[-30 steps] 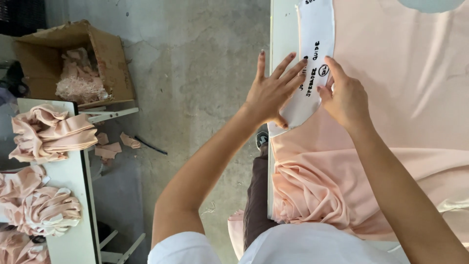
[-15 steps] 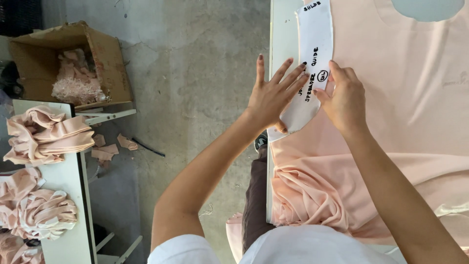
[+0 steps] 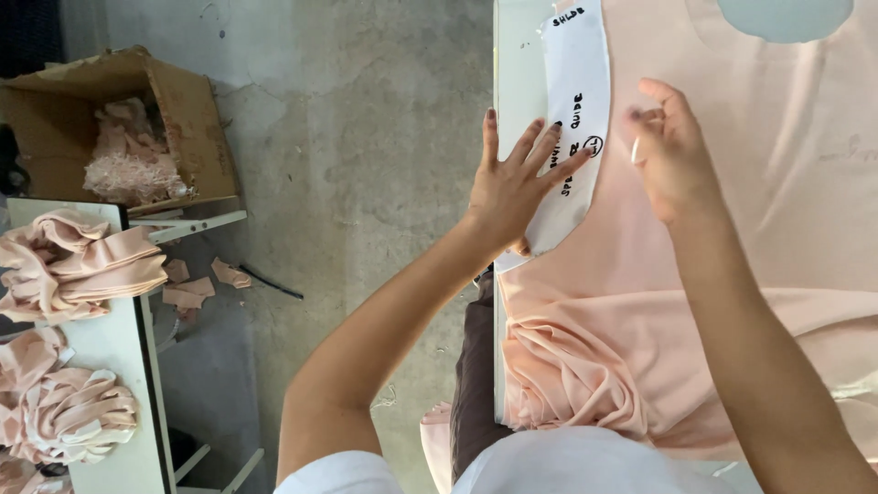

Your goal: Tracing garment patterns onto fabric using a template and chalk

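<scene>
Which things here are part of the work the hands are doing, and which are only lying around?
In use:
left hand, flat on the white paper pattern
right hand, holding something small, on the peach fabric

Lying about:
cardboard box of scraps
folded fabric pile on the side table
floor scraps

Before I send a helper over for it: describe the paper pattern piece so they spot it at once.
Find the peach fabric spread on the table. At its left edge, under the left hand, lies the paper pattern piece: the only white, curved, stiff sheet with black handwriting.
</scene>
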